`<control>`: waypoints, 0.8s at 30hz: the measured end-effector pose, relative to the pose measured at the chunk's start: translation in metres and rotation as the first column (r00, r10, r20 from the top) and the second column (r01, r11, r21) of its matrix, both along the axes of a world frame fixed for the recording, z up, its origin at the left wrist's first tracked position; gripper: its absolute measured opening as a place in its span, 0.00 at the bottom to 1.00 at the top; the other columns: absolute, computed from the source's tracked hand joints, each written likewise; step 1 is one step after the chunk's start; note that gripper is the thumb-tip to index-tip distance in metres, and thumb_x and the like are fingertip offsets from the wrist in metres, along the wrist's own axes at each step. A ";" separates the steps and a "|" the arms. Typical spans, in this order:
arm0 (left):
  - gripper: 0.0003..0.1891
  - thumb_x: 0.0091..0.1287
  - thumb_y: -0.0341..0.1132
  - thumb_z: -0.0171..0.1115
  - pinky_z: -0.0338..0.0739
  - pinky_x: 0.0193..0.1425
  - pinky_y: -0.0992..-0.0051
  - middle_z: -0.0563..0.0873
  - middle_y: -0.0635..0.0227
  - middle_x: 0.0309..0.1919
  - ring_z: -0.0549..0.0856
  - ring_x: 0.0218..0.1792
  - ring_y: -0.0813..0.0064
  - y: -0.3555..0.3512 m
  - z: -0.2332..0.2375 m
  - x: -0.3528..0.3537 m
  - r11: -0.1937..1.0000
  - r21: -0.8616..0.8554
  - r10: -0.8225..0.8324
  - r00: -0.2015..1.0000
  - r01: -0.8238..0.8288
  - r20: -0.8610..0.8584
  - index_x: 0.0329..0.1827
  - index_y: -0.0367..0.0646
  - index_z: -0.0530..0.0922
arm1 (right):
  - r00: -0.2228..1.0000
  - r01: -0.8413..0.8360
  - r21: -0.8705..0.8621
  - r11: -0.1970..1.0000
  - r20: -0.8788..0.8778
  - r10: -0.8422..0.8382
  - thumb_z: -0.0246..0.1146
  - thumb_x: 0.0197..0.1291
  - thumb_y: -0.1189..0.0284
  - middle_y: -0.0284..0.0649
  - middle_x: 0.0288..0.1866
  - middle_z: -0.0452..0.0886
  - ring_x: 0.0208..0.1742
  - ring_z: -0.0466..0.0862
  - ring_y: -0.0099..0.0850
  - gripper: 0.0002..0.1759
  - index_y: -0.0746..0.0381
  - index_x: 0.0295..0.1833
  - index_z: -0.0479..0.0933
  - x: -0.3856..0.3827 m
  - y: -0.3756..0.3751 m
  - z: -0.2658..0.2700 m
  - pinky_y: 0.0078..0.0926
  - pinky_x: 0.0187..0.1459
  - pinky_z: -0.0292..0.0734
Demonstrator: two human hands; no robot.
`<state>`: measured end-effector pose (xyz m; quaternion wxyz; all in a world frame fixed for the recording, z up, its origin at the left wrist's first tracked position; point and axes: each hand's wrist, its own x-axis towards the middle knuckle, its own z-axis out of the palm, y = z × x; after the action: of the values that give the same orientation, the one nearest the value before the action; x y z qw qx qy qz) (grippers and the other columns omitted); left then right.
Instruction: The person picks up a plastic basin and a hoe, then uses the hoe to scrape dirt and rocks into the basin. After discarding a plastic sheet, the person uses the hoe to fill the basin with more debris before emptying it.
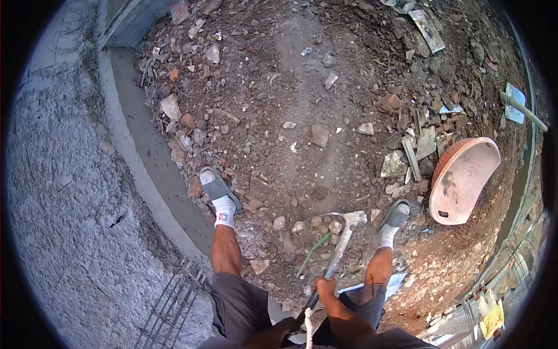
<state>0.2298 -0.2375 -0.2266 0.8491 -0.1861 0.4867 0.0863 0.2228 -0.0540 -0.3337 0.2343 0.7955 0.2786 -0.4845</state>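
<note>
A pickaxe (pixel 342 241) slants up from between my legs, its metal head resting on or just above the rubble between my feet. One end of the head tapers to a curved point on the left; a blunter end faces right. My right hand (pixel 326 286) is closed around the handle at mid-length. Lower down, my left hand (pixel 289 327) is in shadow close to my body, closed on the handle near its rear end, its fingers poorly seen. A thin green strip (pixel 313 254) lies on the soil left of the handle, among small stones.
Broken soil and rubble (pixel 302 134) spread ahead. An orange-pink plastic basin (pixel 465 183) leans at right, near a tool with a blade (pixel 514 104). Left are a concrete ledge (pixel 142 151), a rough grey wall (pixel 75 192) and a rebar cage (pixel 171 308). My sandalled feet stand apart.
</note>
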 end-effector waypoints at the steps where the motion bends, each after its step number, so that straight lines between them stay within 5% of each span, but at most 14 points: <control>1: 0.19 0.54 0.50 0.73 0.72 0.35 0.69 0.81 0.64 0.28 0.80 0.30 0.70 0.000 0.004 0.002 1.000 0.025 -0.013 1.000 0.013 0.006 0.34 0.46 0.77 | 0.999 -0.052 0.011 0.999 0.010 0.051 0.64 0.45 0.81 0.42 0.21 0.74 0.13 0.76 0.35 0.11 0.67 0.36 0.71 0.003 0.000 0.013 0.36 0.15 0.74; 4: 0.24 0.54 0.52 0.71 0.74 0.44 0.65 0.83 0.60 0.38 0.81 0.40 0.62 0.027 -0.009 -0.011 0.990 0.144 0.017 0.998 -0.009 -0.054 0.46 0.47 0.77 | 0.997 0.001 -0.059 0.998 -0.077 -0.006 0.63 0.45 0.83 0.41 0.21 0.74 0.13 0.75 0.36 0.10 0.66 0.36 0.71 -0.018 0.028 0.023 0.36 0.15 0.73; 6: 0.28 0.54 0.54 0.70 0.75 0.51 0.63 0.84 0.56 0.45 0.82 0.47 0.57 0.062 -0.038 -0.047 0.965 0.257 0.088 0.983 -0.045 -0.161 0.54 0.48 0.77 | 0.953 0.035 -0.003 0.999 -0.301 -0.034 0.60 0.45 0.84 0.42 0.21 0.75 0.12 0.75 0.35 0.08 0.67 0.34 0.72 -0.093 0.068 0.014 0.34 0.14 0.71; 9: 0.35 0.54 0.58 0.69 0.76 0.57 0.61 0.85 0.53 0.50 0.83 0.53 0.52 0.129 -0.087 -0.209 0.957 0.278 0.196 0.884 -0.080 -0.423 0.63 0.52 0.76 | 0.811 -0.051 0.108 0.993 -0.576 0.105 0.59 0.49 0.82 0.43 0.20 0.77 0.13 0.75 0.33 0.05 0.67 0.33 0.71 -0.284 0.131 -0.009 0.31 0.16 0.74; 11: 0.30 0.55 0.58 0.69 0.77 0.53 0.58 0.87 0.54 0.44 0.85 0.49 0.53 0.160 -0.123 -0.337 0.983 0.172 0.172 0.622 -0.062 -0.764 0.56 0.50 0.79 | 0.665 0.008 0.168 0.986 -0.737 0.120 0.61 0.52 0.81 0.41 0.23 0.75 0.15 0.75 0.30 0.07 0.69 0.35 0.69 -0.423 0.160 -0.035 0.31 0.18 0.76; 12: 0.25 0.56 0.57 0.69 0.77 0.51 0.56 0.87 0.54 0.41 0.86 0.47 0.53 0.167 -0.130 -0.415 0.982 0.179 0.176 0.574 -0.050 -0.800 0.48 0.47 0.80 | 0.575 0.037 0.188 0.981 -0.807 0.133 0.61 0.54 0.79 0.40 0.23 0.73 0.17 0.74 0.29 0.07 0.69 0.35 0.70 -0.494 0.169 -0.042 0.31 0.20 0.77; 13: 0.26 0.54 0.59 0.69 0.79 0.47 0.58 0.87 0.53 0.35 0.87 0.41 0.52 0.163 -0.161 -0.470 0.979 0.203 0.176 0.394 0.028 -0.902 0.46 0.49 0.81 | 0.512 0.034 0.186 0.982 -0.847 0.143 0.60 0.56 0.77 0.38 0.22 0.71 0.19 0.74 0.29 0.06 0.68 0.36 0.71 -0.560 0.179 -0.058 0.31 0.22 0.77; 15: 0.24 0.55 0.58 0.70 0.79 0.44 0.58 0.87 0.57 0.32 0.87 0.38 0.54 0.152 -0.149 -0.600 0.972 0.181 0.155 0.172 0.147 -0.973 0.42 0.49 0.81 | 0.373 0.072 0.140 0.988 -0.922 0.104 0.60 0.59 0.75 0.37 0.23 0.70 0.21 0.74 0.29 0.08 0.68 0.39 0.71 -0.682 0.187 -0.085 0.33 0.24 0.78; 19: 0.25 0.57 0.54 0.70 0.79 0.53 0.62 0.88 0.55 0.42 0.87 0.46 0.58 0.099 -0.142 -0.748 0.975 0.049 0.005 0.200 0.216 -0.980 0.51 0.47 0.82 | 0.386 0.098 0.091 0.991 -0.921 0.046 0.61 0.59 0.75 0.41 0.27 0.72 0.23 0.77 0.34 0.09 0.68 0.39 0.69 -0.821 0.131 -0.126 0.37 0.25 0.80; 24: 0.23 0.56 0.51 0.70 0.78 0.55 0.61 0.87 0.52 0.42 0.86 0.47 0.55 0.036 -0.186 -0.676 0.991 0.076 0.026 0.407 0.108 -0.913 0.45 0.42 0.84 | 0.637 -0.032 0.276 0.961 -0.735 0.233 0.62 0.55 0.75 0.44 0.27 0.74 0.17 0.76 0.33 0.12 0.72 0.39 0.71 -0.765 0.034 -0.156 0.35 0.16 0.76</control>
<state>-0.4457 -0.2015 -0.4122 0.4593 -0.0444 0.8682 0.1825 -0.5427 -0.0197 -0.4893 0.0341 0.5175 0.4647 -0.7177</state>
